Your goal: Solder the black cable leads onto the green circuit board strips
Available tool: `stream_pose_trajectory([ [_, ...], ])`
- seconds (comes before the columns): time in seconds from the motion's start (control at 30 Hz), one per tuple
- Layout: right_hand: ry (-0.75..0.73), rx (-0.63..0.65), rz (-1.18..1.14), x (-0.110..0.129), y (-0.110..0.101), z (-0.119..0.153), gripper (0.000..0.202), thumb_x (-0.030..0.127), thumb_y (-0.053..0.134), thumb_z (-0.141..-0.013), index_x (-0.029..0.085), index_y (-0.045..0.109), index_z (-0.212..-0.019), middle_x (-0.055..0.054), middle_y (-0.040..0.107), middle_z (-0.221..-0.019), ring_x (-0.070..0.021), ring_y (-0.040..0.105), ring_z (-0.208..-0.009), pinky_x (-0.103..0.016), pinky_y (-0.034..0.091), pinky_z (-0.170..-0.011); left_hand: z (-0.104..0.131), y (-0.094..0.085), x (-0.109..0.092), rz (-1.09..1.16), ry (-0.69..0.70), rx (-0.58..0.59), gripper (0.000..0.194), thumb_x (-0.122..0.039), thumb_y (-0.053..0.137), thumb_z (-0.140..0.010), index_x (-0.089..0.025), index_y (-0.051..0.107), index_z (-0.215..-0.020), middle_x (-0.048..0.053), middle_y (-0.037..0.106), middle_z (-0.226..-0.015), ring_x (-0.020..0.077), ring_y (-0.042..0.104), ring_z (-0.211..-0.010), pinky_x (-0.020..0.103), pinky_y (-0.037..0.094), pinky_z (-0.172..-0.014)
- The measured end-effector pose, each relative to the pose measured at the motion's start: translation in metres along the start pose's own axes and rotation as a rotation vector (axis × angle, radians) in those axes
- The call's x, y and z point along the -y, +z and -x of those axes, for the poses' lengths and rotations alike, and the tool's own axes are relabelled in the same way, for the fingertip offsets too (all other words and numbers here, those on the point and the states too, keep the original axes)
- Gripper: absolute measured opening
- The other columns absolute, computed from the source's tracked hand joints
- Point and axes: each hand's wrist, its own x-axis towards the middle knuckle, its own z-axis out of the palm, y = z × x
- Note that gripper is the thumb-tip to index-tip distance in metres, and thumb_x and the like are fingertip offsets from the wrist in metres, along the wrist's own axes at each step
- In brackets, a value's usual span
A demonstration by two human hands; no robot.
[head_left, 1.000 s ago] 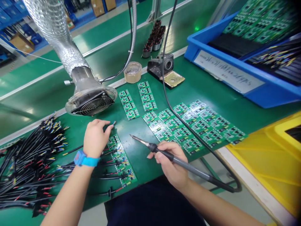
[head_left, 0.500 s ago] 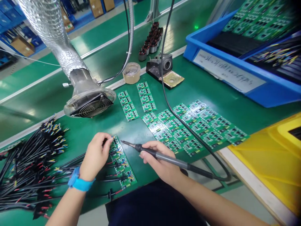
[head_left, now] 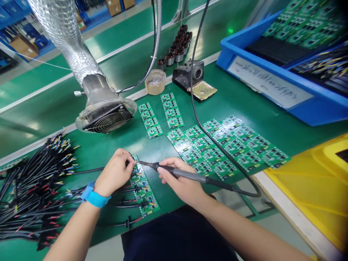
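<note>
My left hand [head_left: 115,172], with a blue band on the wrist, pinches a cable at the far end of a green circuit board [head_left: 143,178]. The wire end between thumb and fingers is mostly hidden. In my right hand [head_left: 182,183] is a soldering iron [head_left: 193,177], gripped like a pen. Its tip touches or hovers just above the board's far end, close to my left fingertips; I cannot tell which. Several black cables [head_left: 127,204] with coloured wires lie across the board's left side, nearer my body.
A fume extractor nozzle [head_left: 108,117] hangs over the bench. Loose cables [head_left: 35,188] are heaped at left. More circuit boards [head_left: 201,145] lie at right, below the iron's stand [head_left: 187,76]. A tape roll [head_left: 154,82], motor coils [head_left: 178,50], blue bin [head_left: 261,85] and yellow bin [head_left: 307,185] surround them.
My right hand has moved the soldering iron left, bringing its tip from beside the board to its far end. My left hand keeps its pinch there. The camera view has shifted slightly.
</note>
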Motion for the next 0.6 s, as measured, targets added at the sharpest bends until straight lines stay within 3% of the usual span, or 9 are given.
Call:
stream_pose_trajectory([
  [0.6, 0.074, 0.007, -0.057, 0.0056, -0.0001, -0.0004, 0.015, 0.031, 0.06, -0.075, 0.018, 0.057, -0.083, 0.001, 0.062, -0.06, -0.0123, 0.062, -0.051, -0.023, 0.05, -0.051, -0.0025, -0.0033, -0.0009, 0.011, -0.01, 0.067, 0.018, -0.026, 0.046, -0.082, -0.016, 0.058, -0.072, 0.006, 0.053, -0.086, 0.019, 0.051, -0.086, 0.035, 0.043, -0.083],
])
